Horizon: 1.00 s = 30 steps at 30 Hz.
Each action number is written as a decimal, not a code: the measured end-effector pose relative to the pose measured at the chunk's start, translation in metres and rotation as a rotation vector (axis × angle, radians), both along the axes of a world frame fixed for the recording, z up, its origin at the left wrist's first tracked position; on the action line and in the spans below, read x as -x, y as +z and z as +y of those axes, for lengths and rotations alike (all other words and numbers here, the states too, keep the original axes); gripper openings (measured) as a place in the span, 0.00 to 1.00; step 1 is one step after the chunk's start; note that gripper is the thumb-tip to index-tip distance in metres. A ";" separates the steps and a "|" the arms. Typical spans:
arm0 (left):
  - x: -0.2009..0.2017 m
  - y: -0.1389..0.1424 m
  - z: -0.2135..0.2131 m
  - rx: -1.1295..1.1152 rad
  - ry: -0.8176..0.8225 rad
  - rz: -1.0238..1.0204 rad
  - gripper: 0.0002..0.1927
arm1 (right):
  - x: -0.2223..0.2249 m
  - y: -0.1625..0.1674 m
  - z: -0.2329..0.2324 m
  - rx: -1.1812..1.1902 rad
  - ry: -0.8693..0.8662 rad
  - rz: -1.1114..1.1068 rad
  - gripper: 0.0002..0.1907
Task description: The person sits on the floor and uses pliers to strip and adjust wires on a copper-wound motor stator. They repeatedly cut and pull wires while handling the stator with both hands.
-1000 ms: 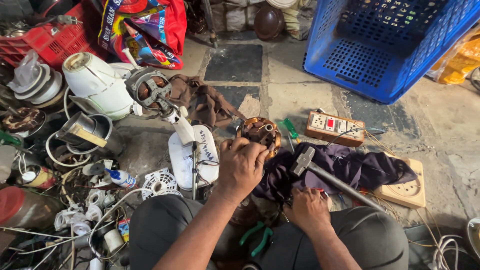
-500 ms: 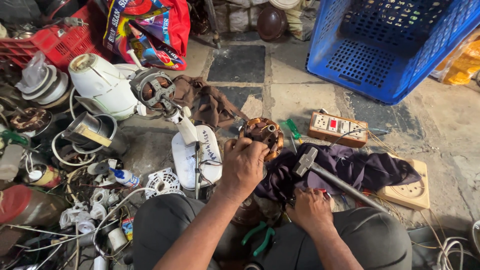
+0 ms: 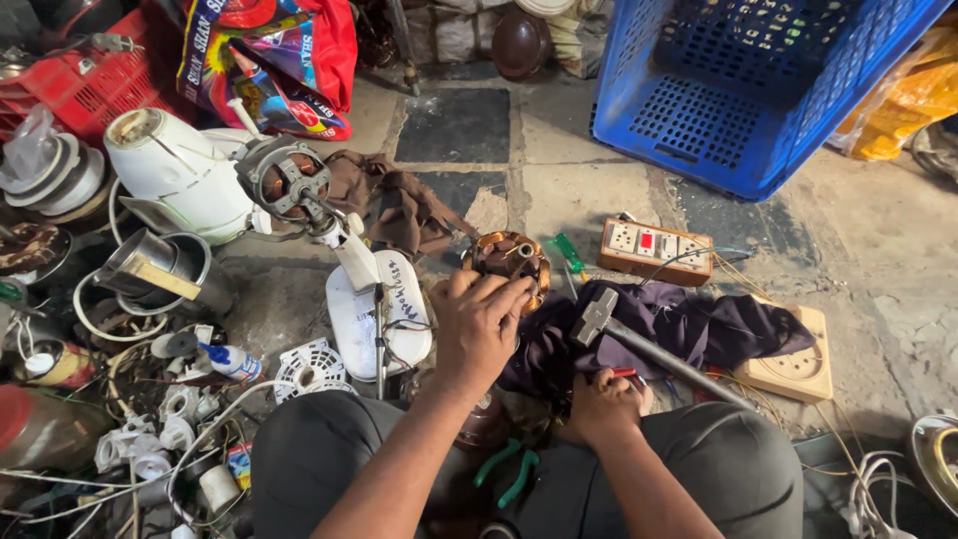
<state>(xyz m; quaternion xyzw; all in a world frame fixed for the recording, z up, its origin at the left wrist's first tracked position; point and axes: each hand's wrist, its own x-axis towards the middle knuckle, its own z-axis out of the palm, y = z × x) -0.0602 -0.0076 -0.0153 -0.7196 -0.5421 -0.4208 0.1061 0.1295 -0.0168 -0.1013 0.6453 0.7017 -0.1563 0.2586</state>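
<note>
Now left hand (image 3: 479,329) atop motor stator (image 3: 506,262); right hand (image 3: 602,407) fisted low.

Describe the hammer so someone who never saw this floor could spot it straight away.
Start at the big blue crate at the top right and drop down past the wooden socket board to the dark purple cloth. The hammer lies slanted across that cloth. Nothing else nearby has its grey metal head and long straight handle.

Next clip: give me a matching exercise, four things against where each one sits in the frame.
Things:
1. crate
2. hammer
3. motor
4. pliers

Places:
A. under the left hand's fingertips
B. between the knees
C. top right
D. on the dark cloth, above the right hand

Pairs: 1-C, 2-D, 3-A, 4-B
</note>
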 end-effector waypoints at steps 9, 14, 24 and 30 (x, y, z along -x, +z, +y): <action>-0.002 0.010 -0.004 -0.014 -0.023 -0.088 0.07 | -0.010 -0.041 0.008 -0.356 0.093 -0.030 0.19; 0.005 0.006 -0.005 0.035 -0.097 -0.159 0.07 | 0.002 -0.012 -0.015 -0.469 0.094 0.445 0.27; 0.016 0.004 0.004 -0.105 -0.149 -0.115 0.07 | 0.064 0.021 -0.090 0.131 0.018 0.309 0.48; 0.016 0.001 0.007 -0.114 -0.121 -0.114 0.09 | 0.077 0.009 -0.072 0.183 0.118 0.030 0.51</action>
